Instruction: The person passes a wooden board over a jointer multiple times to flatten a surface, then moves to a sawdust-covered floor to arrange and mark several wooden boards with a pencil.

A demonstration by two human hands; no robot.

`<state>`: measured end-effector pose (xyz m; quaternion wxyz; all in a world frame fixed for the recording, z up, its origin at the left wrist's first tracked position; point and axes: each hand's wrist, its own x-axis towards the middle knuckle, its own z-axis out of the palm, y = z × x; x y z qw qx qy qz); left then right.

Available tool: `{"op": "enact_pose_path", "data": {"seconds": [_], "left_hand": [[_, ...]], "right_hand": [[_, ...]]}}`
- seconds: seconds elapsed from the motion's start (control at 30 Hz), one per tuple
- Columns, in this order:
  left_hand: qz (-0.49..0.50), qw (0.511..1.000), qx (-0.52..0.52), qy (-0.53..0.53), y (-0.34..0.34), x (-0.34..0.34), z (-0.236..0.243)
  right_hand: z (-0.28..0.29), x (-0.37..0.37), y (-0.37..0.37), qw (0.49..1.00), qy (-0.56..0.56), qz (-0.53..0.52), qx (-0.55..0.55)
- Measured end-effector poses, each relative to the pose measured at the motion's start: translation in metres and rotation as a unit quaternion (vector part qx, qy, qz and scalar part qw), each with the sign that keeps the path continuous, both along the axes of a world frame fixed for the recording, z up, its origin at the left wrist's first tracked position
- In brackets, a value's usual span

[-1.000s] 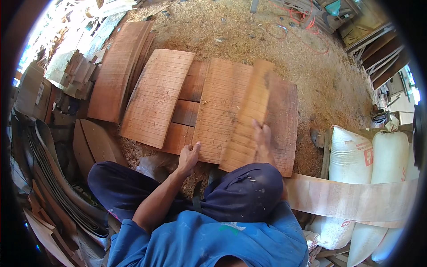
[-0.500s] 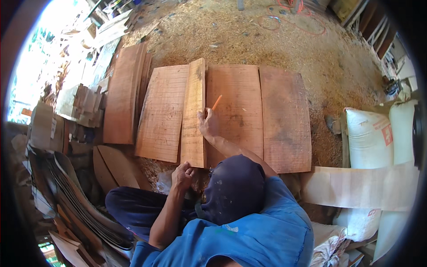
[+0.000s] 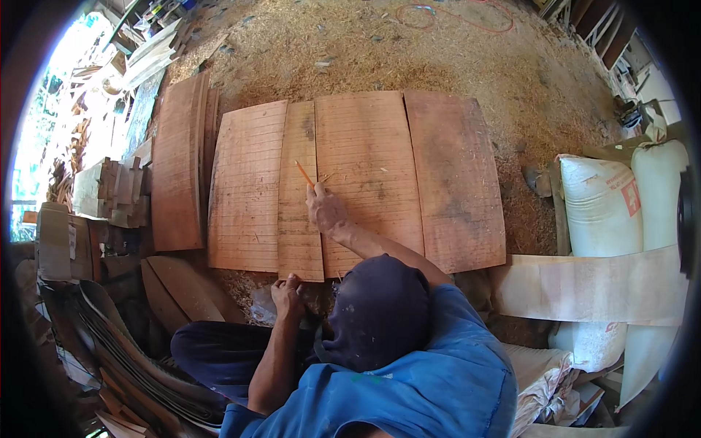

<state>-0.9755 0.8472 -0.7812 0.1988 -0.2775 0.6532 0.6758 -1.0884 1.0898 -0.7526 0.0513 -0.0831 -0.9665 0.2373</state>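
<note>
My right hand (image 3: 328, 212) holds an orange pencil (image 3: 305, 174) and rests over a narrow wooden plank (image 3: 301, 139). The pencil tip points away to the far left. My left hand (image 3: 288, 296) grips the plank's near end, thumb on top and the other fingers partly hidden. The plank lies lengthwise between a wide board (image 3: 244, 186) on its left and another wide board (image 3: 371, 160) on its right. Dark lines run across both. A further reddish board (image 3: 456, 182) lies on the far right of the row, with a dark stain.
More boards (image 3: 177, 160) lean in a stack at left, by short wood blocks (image 3: 120, 191). Curved thin sheets (image 3: 139, 358) stand at lower left. White sacks (image 3: 602, 208) and a pale bent sheet (image 3: 584, 288) are at right. Shavings cover the floor (image 3: 380, 51); a red cord (image 3: 475, 28) lies far off.
The narrow plank has gone from tilted up, with its side edge showing, to lying flat between the boards. My right hand has moved left and nearer, with the pencil. The whole view has shifted slightly.
</note>
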Motion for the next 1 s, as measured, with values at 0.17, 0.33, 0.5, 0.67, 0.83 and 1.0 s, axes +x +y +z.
{"op": "enact_pose_path", "data": {"seconds": [0.17,0.33,0.5,0.67,0.83,1.0], "left_hand": [[0.024,0.999,0.005,-0.040,0.007,-0.015,0.019],[0.029,0.997,-0.023,-0.072,0.022,-0.023,0.035],[0.049,0.995,-0.016,-0.086,0.011,-0.021,0.039],[0.090,0.981,-0.171,0.033,-0.002,-0.026,0.014],[-0.067,0.855,-0.486,0.170,0.023,-0.076,0.065],[-0.291,0.738,-0.520,0.315,0.072,-0.095,0.052]], "right_hand": [[0.000,-0.008,0.009,0.997,0.063,0.046,-0.003],[0.007,0.013,0.077,0.980,0.114,-0.081,-0.143],[0.029,0.071,0.199,0.929,0.154,-0.337,0.018],[0.003,0.161,0.352,0.823,0.027,-0.521,0.224],[0.006,0.189,0.380,0.850,-0.155,-0.502,0.019],[0.011,0.174,0.369,0.864,-0.143,-0.466,0.125]]}}
